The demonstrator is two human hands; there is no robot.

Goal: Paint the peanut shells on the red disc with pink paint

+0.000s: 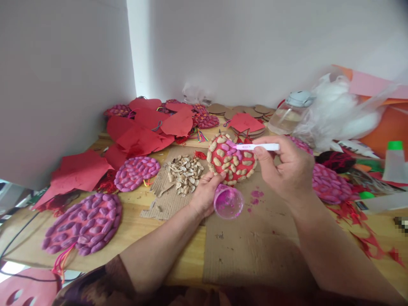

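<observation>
My left hand (pixel 206 193) is closed round the lower edge of a red disc covered with peanut shells (pixel 231 159), tilted up above the table. The same hand also pins a small clear cup with purple paint (pixel 228 202) beneath it. My right hand (pixel 285 168) pinches a white brush or pen (pixel 257 147), its tip touching the disc's upper part, where a few shells are painted purple. A heap of loose peanut shells (pixel 185 173) lies on torn cardboard just left of the disc.
Finished purple shell discs lie at the left (pixel 83 223), centre left (pixel 136 172) and right (pixel 330 185). Red paper shapes (pixel 145 127) pile up at the back. A clear jar (pixel 288 114), white stuffing (pixel 338 110) and a green-capped bottle (pixel 394 161) stand on the right. Cardboard sheet (pixel 255 246) covers the near table.
</observation>
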